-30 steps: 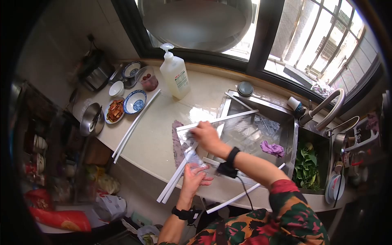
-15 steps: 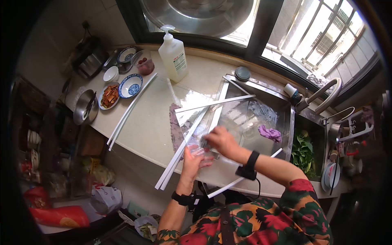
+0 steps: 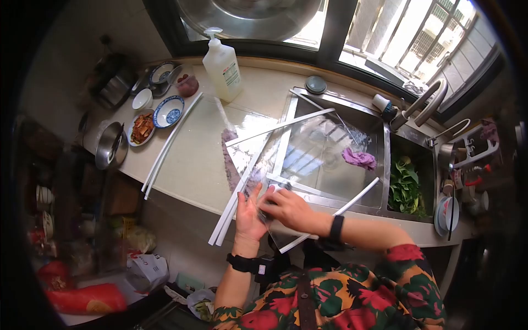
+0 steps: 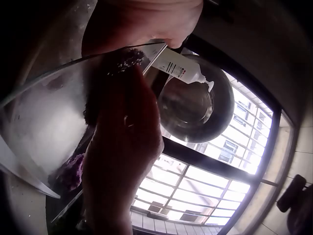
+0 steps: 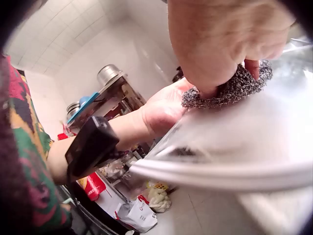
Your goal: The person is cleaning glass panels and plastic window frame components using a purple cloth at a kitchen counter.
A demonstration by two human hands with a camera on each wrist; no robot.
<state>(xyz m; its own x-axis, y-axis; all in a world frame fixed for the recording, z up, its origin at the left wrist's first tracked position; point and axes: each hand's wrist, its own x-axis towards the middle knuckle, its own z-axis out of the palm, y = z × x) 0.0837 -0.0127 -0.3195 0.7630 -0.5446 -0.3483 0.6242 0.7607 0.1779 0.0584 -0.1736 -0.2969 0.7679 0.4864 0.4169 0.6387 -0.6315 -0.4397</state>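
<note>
Head view: what's just changed?

The right hand (image 3: 291, 212) has drawn nearer the body, now at three o'clock of the left hand (image 3: 250, 221), its grip clamped on a curly grey wire scouring pad (image 5: 234, 91).

And the clear, flat, white-edged panel (image 5: 244, 133)?

Towards one o'clock from both hands, over the cream table (image 3: 192, 159) and rectangular steel sink (image 3: 386, 159).

Left grip?

Thumb and fingers apart, at the panel's edge. So the scouring, I judge, has reached the panel's near side.
</note>
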